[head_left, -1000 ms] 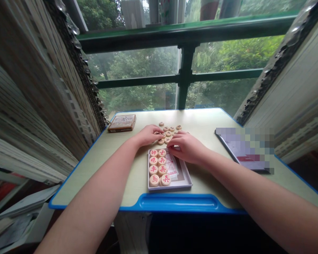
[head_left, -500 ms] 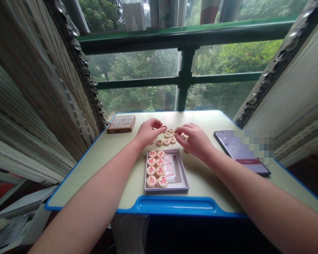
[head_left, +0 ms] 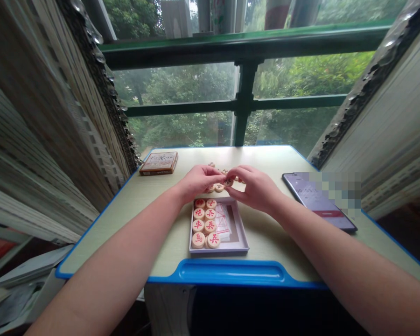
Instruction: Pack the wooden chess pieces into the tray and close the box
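A pale table (head_left: 126, 219) with blue edging is spreading out beneath both my hands. Off to my right, a phone (head_left: 306, 198) is lying face up, part of its screen showing only as blurred squares. In front of me, a shallow white tray (head_left: 246, 235) is resting near the table's front edge, just on my side of my fingers. Beyond its far wall, my right hand (head_left: 255, 185) is pinching with thumb and forefinger, and my left hand (head_left: 199, 182) is meeting it with bent fingers; I cannot tell whether that one is gripping too. At the table's far left, a flat brown box (head_left: 158, 163) is lying well apart from me. A white sheet with red lines (head_left: 223, 221) is showing inside the tray's right half. Smallest of all are the pieces: the held disc (head_left: 228, 182) is sitting between my right thumb and forefinger, with my left fingertips right by its left side. It is looking round, thick and pale, with a dark character too small for me to read. Similar loose discs (head_left: 219, 187) are lying around and behind my fingers, partly hidden. Eight red-lettered discs (head_left: 210, 227) are filling the tray's left side in two columns, their bold characters facing up.
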